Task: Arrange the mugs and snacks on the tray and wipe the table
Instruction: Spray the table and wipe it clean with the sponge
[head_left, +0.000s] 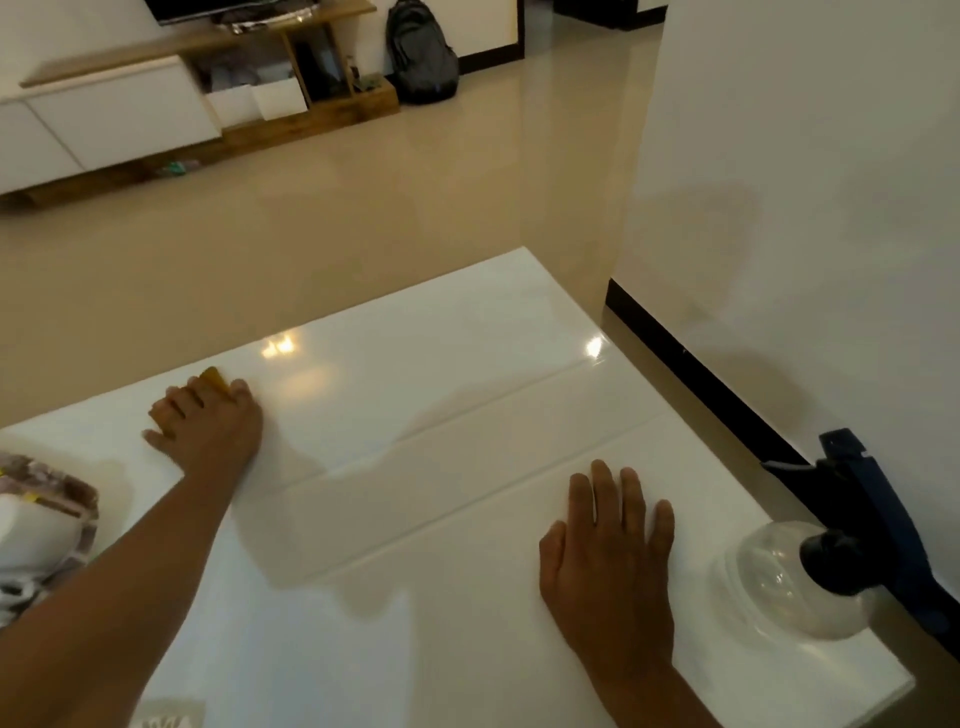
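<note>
The left hand (208, 423) presses a yellow cloth (215, 379) flat near the far-left edge of the white table (441, 415). The right hand (610, 551) lies flat, grasping nothing. A spray bottle (795, 577) stands at the right edge; what seems a mug (36, 525) sits at the left edge.

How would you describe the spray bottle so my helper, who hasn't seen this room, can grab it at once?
Start at the glossy white table. Follow it to its right-hand edge, the side nearest the white wall, just past the right hand lying flat on the top. The spray bottle stands there: a rounded clear body with a dark blue trigger head, the only see-through thing on the table.
</note>
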